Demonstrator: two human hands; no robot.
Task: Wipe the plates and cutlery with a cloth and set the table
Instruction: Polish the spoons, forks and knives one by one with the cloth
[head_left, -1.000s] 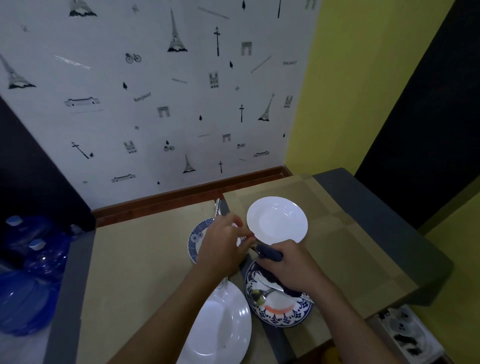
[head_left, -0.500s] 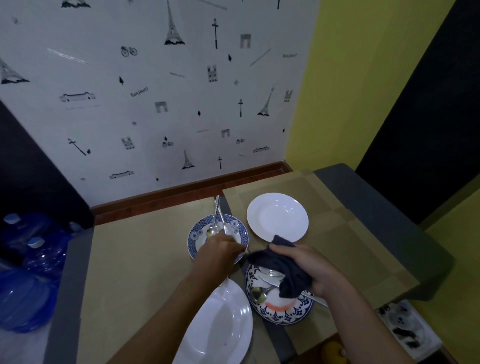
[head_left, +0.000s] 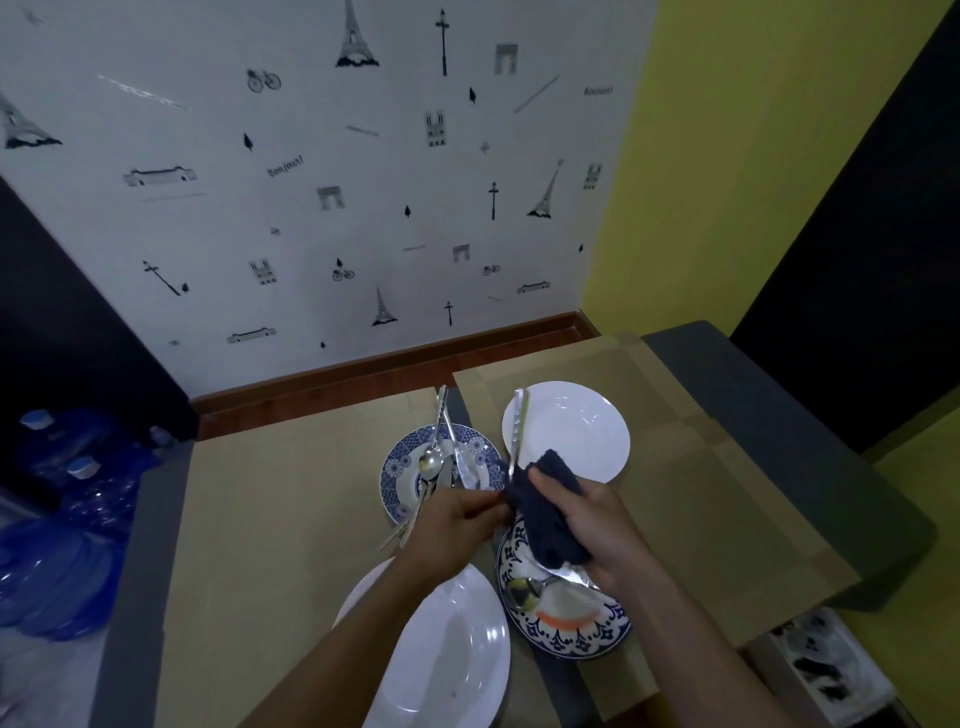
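The right hand (head_left: 597, 525) grasps a dark cloth (head_left: 550, 514) wrapped round the lower end of a utensil (head_left: 518, 431); the left hand (head_left: 452, 519) pinches that end; the utensil stands upright just beyond the near patterned plate (head_left: 571, 642).

Paris-print white wall (head_left: 311, 182) meets yellow wall (head_left: 727, 156); blue water bottles (head_left: 62, 519) left.

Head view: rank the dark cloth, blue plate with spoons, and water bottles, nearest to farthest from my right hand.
1. dark cloth, held in the right hand.
2. blue plate, to its left.
3. water bottles, far left, off the table.
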